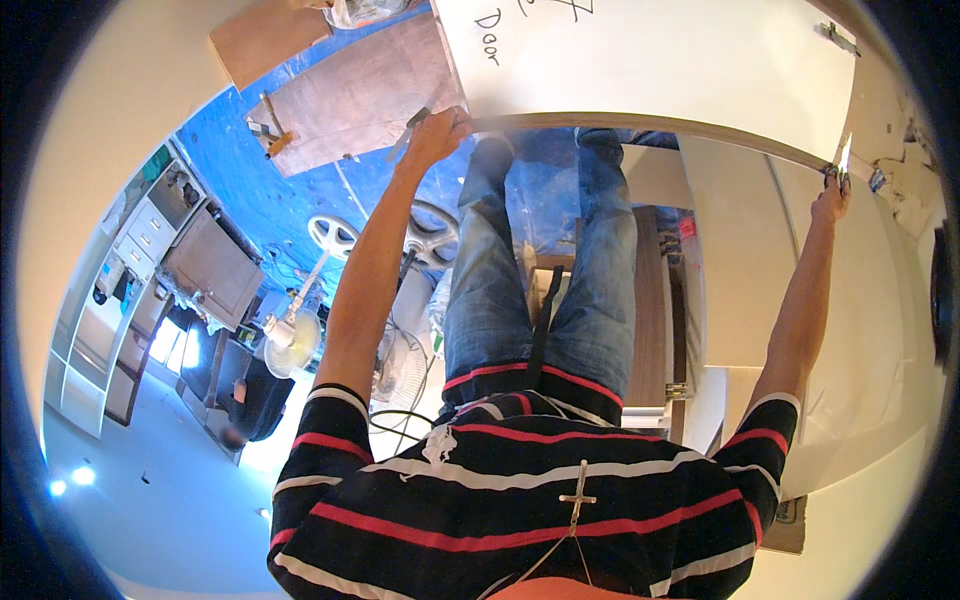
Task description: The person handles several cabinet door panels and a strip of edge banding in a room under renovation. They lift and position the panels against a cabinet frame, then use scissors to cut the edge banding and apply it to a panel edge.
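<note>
A large white panel [650, 60] with dark handwriting lies before me, its long brown edge facing my legs. At its near left corner, my left hand [438, 138] is closed, with the fingertips by the edge. A thin grey flat piece [408, 130] sticks out from that hand; whether it is a blade or a strip I cannot tell. By the near right corner my right hand [832, 196] grips scissors [844, 158] by their dark handles, blades pointing away from me. A metal hinge [839, 39] sits near the panel's far right corner.
A brown board [360, 90] on the blue floor [220, 150] bears a wooden-handled tool [276, 142]. Grey spoked wheels [432, 236] and a white fan [292, 342] stand left of my legs. Pale panels [735, 250] lean at right. Another person [262, 400] is at far left.
</note>
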Demonstrator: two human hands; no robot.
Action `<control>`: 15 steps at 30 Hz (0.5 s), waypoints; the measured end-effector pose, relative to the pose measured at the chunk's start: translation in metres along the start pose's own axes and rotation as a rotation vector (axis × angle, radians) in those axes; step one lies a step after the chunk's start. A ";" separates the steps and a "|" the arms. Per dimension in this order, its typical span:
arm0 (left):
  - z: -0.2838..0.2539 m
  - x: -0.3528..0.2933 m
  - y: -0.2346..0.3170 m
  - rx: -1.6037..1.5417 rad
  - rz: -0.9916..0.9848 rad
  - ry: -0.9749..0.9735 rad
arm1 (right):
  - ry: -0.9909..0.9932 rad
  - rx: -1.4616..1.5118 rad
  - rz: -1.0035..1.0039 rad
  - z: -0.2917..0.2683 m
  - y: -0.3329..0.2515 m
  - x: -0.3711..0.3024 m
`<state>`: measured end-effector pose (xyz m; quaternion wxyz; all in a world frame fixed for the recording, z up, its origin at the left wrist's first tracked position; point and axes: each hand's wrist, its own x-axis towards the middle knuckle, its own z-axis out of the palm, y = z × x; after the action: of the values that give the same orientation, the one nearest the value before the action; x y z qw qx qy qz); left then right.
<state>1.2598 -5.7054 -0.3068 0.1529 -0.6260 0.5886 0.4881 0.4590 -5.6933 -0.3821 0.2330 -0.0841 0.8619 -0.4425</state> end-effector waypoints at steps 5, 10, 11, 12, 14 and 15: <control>0.001 0.008 -0.005 0.043 -0.012 -0.013 | 0.040 -0.030 0.004 0.002 -0.002 -0.003; -0.003 0.008 -0.004 -0.025 -0.023 -0.045 | 0.066 -0.120 0.030 0.000 0.001 0.002; -0.004 0.008 -0.003 0.006 0.003 -0.044 | 0.027 -0.060 0.004 0.000 0.002 0.003; -0.005 0.008 -0.002 0.037 0.029 -0.045 | 0.021 -0.030 -0.015 0.000 0.002 0.003; -0.007 0.009 0.000 0.063 0.036 -0.038 | 0.011 0.011 -0.022 0.000 0.003 0.004; -0.008 0.009 0.000 0.059 0.015 -0.028 | 0.004 0.024 -0.009 0.000 0.003 0.004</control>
<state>1.2614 -5.7163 -0.3101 0.1756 -0.6099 0.6052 0.4805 0.4558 -5.6931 -0.3865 0.2300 -0.0844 0.8566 -0.4540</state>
